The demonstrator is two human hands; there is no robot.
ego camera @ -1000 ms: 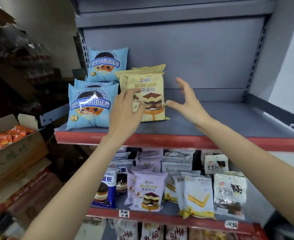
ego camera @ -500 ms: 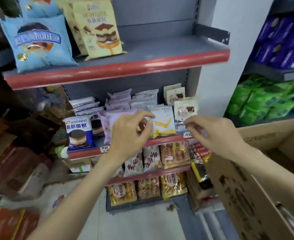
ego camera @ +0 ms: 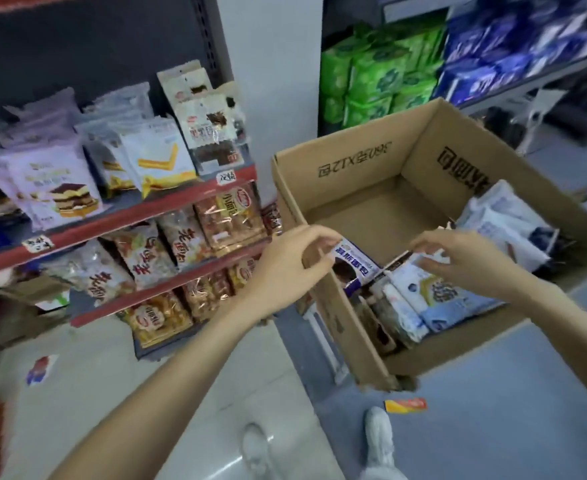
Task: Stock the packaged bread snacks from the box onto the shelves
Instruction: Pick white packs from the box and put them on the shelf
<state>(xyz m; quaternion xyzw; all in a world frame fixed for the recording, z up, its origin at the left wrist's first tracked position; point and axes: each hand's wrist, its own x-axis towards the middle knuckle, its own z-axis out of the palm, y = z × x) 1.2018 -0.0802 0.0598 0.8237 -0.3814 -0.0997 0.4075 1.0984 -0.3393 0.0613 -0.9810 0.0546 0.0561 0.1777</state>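
An open cardboard box point(ego camera: 354, 157) stands on the floor to the right of the shelves point(ego camera: 129, 216), partly filled with bread snack packets. My left hand point(ego camera: 295, 261) reaches over the box's left wall and pinches the upper corner of an upright dark blue and white packet point(ego camera: 358, 268). My right hand point(ego camera: 465, 258) is inside the box, its fingers curled on the top edge of a light blue packet point(ego camera: 451, 299). More white packets point(ego camera: 503, 223) lie at the box's right side. The box's far left part shows bare cardboard.
The shelf unit on the left holds purple cake packets point(ego camera: 56, 188), yellow-striped packets point(ego camera: 160, 157) and orange bread bags point(ego camera: 229, 213) on lower tiers. Green packs point(ego camera: 371, 81) and blue packs point(ego camera: 510, 46) fill a rack behind the box. A small wrapper point(ego camera: 406, 405) lies by my shoes.
My view has swung down and right from the upper shelf to the box. Both hands left the yellow mousse packet on the shelf and dropped into the box onto packets.
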